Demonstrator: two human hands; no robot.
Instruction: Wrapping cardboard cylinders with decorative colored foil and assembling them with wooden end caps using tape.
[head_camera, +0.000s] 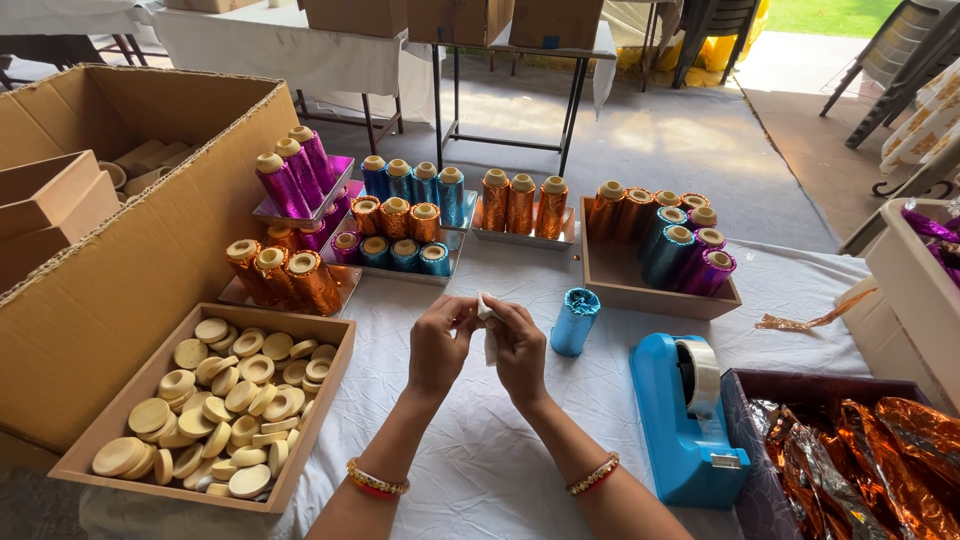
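A: The left hand and right hand pinch one small white piece between their fingertips, just left of the blue foil-wrapped roll.

B: And around that roll?

A: The blue tape dispenser stands right of it; the tray of pale discs lies well left.

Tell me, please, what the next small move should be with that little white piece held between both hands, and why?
Probably finish working the white piece loose: the left hand and right hand both pinch it above the white cloth, and its lower part hangs free between them. The blue foil-wrapped cylinder stands untouched beside the right hand.
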